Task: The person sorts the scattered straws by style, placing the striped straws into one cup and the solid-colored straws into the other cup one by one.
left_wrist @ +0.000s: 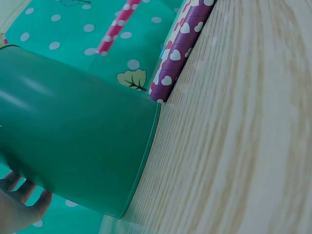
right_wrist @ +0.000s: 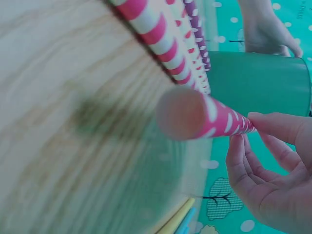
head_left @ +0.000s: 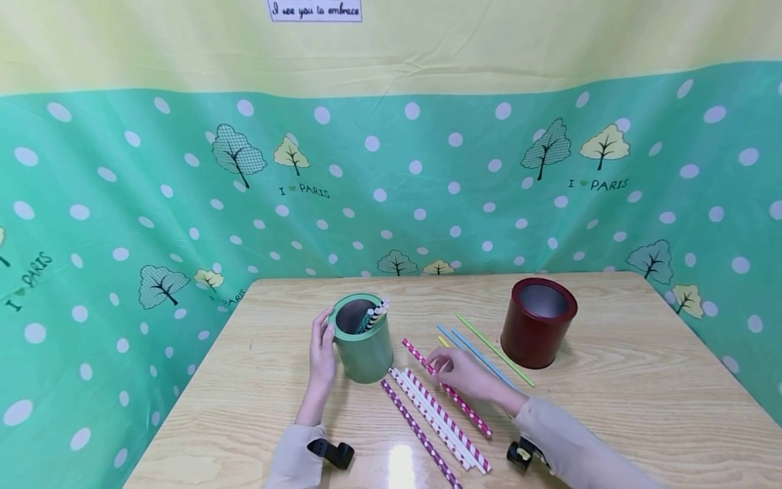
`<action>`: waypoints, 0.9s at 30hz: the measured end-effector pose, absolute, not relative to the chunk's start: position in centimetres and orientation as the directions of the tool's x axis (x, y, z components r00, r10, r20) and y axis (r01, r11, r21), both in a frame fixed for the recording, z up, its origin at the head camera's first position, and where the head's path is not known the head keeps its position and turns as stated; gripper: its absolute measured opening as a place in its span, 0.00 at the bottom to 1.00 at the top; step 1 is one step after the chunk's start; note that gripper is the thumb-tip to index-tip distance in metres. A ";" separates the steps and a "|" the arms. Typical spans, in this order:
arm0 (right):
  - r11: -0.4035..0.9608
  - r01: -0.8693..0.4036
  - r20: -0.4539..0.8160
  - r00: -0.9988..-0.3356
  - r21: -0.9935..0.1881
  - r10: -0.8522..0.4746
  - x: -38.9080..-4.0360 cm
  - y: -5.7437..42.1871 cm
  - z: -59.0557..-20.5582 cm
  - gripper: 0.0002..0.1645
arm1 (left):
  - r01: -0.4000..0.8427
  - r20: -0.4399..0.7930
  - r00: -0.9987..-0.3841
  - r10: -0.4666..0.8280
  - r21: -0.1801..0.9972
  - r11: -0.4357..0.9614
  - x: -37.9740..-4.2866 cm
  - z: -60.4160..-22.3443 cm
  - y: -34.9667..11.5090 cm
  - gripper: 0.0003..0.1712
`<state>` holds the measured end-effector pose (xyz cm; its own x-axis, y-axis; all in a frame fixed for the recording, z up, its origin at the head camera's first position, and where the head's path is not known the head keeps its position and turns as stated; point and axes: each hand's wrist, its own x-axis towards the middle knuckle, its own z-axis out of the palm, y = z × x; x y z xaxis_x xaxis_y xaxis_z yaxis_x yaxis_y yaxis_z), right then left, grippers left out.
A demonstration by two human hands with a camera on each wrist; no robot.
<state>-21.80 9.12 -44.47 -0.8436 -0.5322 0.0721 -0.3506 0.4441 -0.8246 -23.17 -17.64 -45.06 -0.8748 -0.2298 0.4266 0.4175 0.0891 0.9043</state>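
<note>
My right hand [head_left: 462, 373] pinches a pink paper straw with white dots [head_left: 469, 409] between thumb and fingertips; in the right wrist view its open end [right_wrist: 181, 113] faces the camera, above the wood. At the left, my left hand [head_left: 322, 354] holds the green can [head_left: 368, 356] by its side and rim. Several patterned straws [head_left: 374, 316] stand in that can, leaning to its right side. Between the hands lie a purple straw with white hearts [head_left: 420, 432] and a few white straws with red or pink patterns [head_left: 449, 426].
A dark red can [head_left: 537, 333] stands upright at the right of the wooden table [head_left: 635, 380]. Left of it lie a thin green straw [head_left: 496, 350], blue straws [head_left: 485, 354] and a yellow straw [head_left: 442, 341]. A dotted green curtain [head_left: 427, 183] hangs behind the table.
</note>
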 end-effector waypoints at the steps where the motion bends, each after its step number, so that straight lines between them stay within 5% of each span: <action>1: 0.445 -0.347 0.076 -0.850 -0.825 -0.521 -21.8 9.1 -44.3 0.12 | 0.416 0.426 -0.875 -0.230 0.905 0.090 -23.2 -45.0 -17.6 0.20; 27: 0.348 -0.259 0.160 -0.944 -0.901 -0.288 -21.5 8.9 -41.2 0.16 | 0.441 0.450 -0.867 -0.217 0.893 0.087 -23.1 -45.1 -17.7 0.20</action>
